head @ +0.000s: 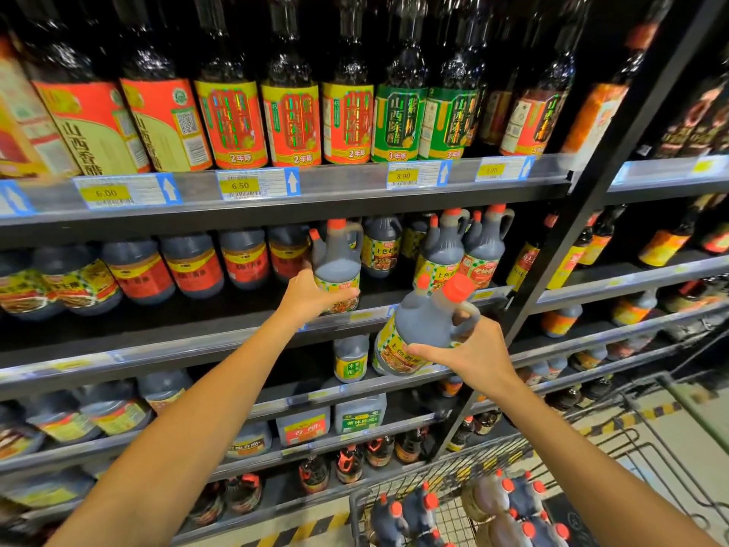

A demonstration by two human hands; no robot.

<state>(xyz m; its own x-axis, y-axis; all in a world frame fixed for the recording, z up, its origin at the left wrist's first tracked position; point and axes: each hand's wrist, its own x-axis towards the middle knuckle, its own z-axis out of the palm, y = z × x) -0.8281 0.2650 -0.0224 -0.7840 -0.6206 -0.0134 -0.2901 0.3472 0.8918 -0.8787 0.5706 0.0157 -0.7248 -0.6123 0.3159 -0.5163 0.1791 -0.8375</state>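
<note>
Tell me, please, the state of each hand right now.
Left hand: grips the shelf jug.
Right hand: holds the tilted jug.

The left jug (338, 266) and right jug (424, 321) are dark with orange-red caps (457, 288) and yellow labels (396, 355). Price tags (240, 186) are yellow.

Bright store light is falling from above, glinting on the shoulders of the top-shelf bottles (288, 69) and glaring off the clear price rail (343, 179). The recesses of the shelves (157, 349) are sinking into deep shadow. The wide lens is bowing them and the black upright (591, 191) toward the edges, where labels (23, 124) are smearing into blur.
</note>
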